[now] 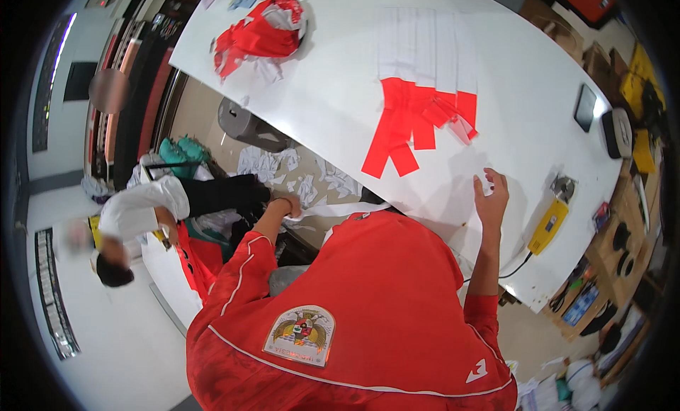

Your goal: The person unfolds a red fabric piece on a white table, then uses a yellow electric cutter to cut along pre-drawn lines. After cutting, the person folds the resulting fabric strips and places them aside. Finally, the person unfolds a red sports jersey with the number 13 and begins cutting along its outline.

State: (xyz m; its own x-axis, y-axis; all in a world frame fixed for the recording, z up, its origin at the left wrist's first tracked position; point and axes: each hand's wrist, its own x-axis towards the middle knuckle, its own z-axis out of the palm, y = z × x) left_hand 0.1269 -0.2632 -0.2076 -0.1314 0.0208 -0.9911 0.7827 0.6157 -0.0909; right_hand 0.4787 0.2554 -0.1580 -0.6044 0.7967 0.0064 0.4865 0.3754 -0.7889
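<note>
A yellow corded handheld cutter [544, 225] at right on a white table [322, 103], red-and-white strips [397, 120] farther off and white scraps [256, 163] on the left-hand tan floor [203, 103] suggest a textile workshop.

A red jersey [389, 283] is worn, its chest crossed by thin white piping [397, 390]; a winged golden crest [301, 334] is borne toward its left edge, a small white logo [477, 371] toward its right.

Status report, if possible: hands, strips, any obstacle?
Left hand holding white strip. Right hand open, over table. Red-and-white strips ahead. Yellow cutter off right.
</note>
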